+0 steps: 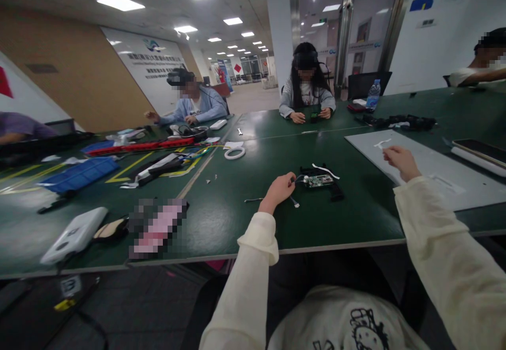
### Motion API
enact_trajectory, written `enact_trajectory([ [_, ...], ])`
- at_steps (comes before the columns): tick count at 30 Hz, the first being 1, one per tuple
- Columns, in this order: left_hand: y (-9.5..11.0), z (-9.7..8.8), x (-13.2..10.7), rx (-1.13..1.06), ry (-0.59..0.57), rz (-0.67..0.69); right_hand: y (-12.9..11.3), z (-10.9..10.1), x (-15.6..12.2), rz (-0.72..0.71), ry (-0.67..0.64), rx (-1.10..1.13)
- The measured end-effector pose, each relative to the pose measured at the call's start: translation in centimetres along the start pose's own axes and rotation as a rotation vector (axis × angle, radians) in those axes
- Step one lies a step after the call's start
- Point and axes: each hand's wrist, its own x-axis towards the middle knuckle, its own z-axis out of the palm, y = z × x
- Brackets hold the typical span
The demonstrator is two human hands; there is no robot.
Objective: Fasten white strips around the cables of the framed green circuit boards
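Observation:
My left hand (279, 191) is closed at the left end of a small green circuit board (317, 181). Its fingertips pinch thin wires that run to the board; their ends are partly hidden by the fingers. The board lies in a black plastic housing (337, 192) with a handle-like part, and a white strip (326, 171) curls over its far side. A loose cable with a white connector (295, 202) lies beside the hand. Over the white board (427, 165) at the right, my right hand (401, 161) is closed, with a small white strip (382, 143) at its fingertips.
Left of my hand are a tape roll (234, 153), a small wrench (240, 132), a blue tray (81, 175) and a white device (74, 235). A phone (480, 151) lies at the right. A water bottle (373, 96) stands farther back. Several people sit around the table.

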Motion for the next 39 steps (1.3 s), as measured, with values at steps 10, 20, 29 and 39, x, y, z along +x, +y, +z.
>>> enact_trajectory([
  [10, 3.6, 1.4, 4.8, 0.195, 0.265, -0.216, -18.1, 12.4, -9.6, -0.169, -0.817, 0.623],
  [20, 2.8, 3.0, 5.4, 0.34, 0.113, -0.258, -16.2, 17.2, -11.6, -0.507, -0.678, -0.185],
  [29, 2.7, 3.2, 5.1, 0.264, 0.155, -0.206, -16.4, 16.0, -11.6, -0.443, -0.743, -0.352],
  [39, 1.6, 4.3, 5.3, 0.195, 0.231, -0.186, -12.3, 11.1, -0.7, 0.002, -0.433, 0.244],
])
